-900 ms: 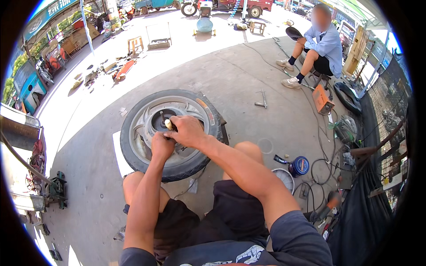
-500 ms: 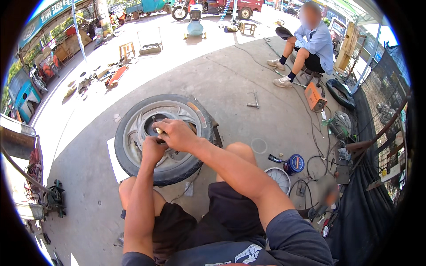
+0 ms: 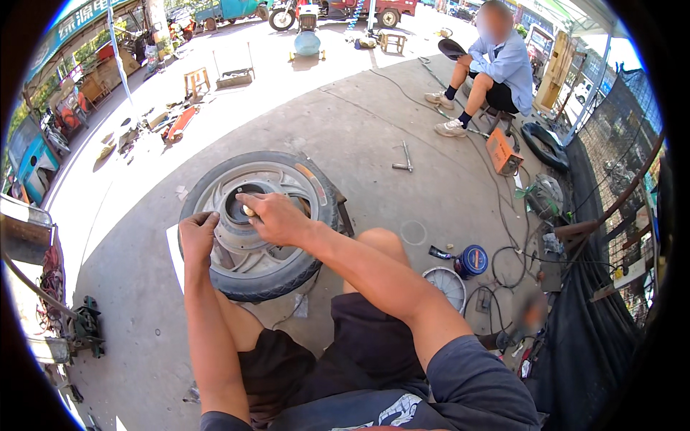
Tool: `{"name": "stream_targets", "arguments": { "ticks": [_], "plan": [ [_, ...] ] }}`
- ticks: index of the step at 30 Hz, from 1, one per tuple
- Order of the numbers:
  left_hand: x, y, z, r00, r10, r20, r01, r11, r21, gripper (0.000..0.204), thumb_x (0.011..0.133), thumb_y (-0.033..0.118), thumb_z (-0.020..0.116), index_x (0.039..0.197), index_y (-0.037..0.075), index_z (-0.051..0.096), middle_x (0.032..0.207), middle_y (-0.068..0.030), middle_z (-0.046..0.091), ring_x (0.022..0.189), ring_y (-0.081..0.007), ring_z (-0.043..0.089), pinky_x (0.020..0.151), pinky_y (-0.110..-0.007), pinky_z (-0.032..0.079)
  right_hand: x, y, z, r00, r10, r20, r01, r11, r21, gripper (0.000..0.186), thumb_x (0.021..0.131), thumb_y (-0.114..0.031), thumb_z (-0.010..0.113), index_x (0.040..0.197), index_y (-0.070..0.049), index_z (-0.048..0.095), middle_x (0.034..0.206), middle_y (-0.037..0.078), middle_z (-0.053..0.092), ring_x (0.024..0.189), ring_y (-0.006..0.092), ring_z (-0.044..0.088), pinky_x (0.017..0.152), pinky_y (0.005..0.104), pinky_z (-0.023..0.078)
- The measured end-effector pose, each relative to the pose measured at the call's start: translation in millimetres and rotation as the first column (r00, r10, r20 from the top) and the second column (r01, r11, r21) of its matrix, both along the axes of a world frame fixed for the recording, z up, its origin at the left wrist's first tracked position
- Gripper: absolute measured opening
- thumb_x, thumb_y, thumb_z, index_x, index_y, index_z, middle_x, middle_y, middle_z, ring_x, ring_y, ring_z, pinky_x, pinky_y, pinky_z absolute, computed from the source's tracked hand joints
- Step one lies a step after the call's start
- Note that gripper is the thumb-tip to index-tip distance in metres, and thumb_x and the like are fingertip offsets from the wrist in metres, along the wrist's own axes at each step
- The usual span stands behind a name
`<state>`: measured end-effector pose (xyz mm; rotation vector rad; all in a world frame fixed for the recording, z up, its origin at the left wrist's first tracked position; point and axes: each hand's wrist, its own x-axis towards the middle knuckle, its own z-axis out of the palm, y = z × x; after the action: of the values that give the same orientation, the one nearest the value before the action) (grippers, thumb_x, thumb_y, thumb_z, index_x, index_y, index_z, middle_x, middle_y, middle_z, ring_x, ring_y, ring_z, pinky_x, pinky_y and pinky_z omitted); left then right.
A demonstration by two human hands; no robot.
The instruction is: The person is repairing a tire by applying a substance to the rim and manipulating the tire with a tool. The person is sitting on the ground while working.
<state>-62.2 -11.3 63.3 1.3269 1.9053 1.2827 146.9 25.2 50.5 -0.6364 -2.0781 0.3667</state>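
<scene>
A motor wheel with a black tyre (image 3: 269,287) and grey spoked rim (image 3: 205,248) lies flat in front of my knees. My right hand (image 3: 282,220) is over the round hub opening (image 3: 235,206), its index finger reaching across it. It is closed round a small tool with a pale yellowish end (image 3: 249,211); the rest of the tool is hidden by my fingers. My left hand (image 3: 198,237) hovers at the wheel's left side, thumb and fingers pinched together. Whatever the pinch holds, if anything, is too small to make out.
On the right stand a blue tub (image 3: 472,261), a black tube (image 3: 440,253) and a round pale basin (image 3: 445,287). Cables run beside an orange machine (image 3: 504,152). A T-shaped wrench (image 3: 405,158) lies ahead; a person (image 3: 496,75) sits far right.
My left hand has moved left, away from the hub and my right hand. My right hand remains over the hub with the tool. The whole view has shifted slightly.
</scene>
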Motion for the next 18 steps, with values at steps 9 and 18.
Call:
{"name": "stream_targets", "arguments": {
  "ticks": [9,18],
  "plan": [
    [0.6,1.8,-6.5,0.999,-0.037,0.033,0.034,0.995,0.094,0.031,0.085,0.016,0.074,0.099,-0.011,0.073,0.083,-0.0151,0.073,0.074,-0.0176,0.065,0.072,-0.033,0.051,7.0,-9.3,11.4,0.995,-0.069,0.072,0.074,0.995,-0.062,0.05,0.08,-0.013,0.075,0.127,-0.001,0.061,0.096,0.021,0.068,0.086,0.0394,0.066,0.078,0.0447,0.052],
    [8.7,-5.4,5.1,1.0,-0.01,-0.02,0.011,0.999,0.041,0.034,0.085,0.022,0.074,0.1,-0.008,0.074,0.085,-0.0152,0.074,0.076,-0.0182,0.066,0.074,-0.034,0.05,7.7,-4.5,7.9,0.999,-0.033,0.024,0.036,0.988,-0.153,0.05,0.08,-0.008,0.072,0.127,0.001,0.058,0.104,0.023,0.068,0.097,0.0387,0.066,0.083,0.0473,0.051]
  ]
}}
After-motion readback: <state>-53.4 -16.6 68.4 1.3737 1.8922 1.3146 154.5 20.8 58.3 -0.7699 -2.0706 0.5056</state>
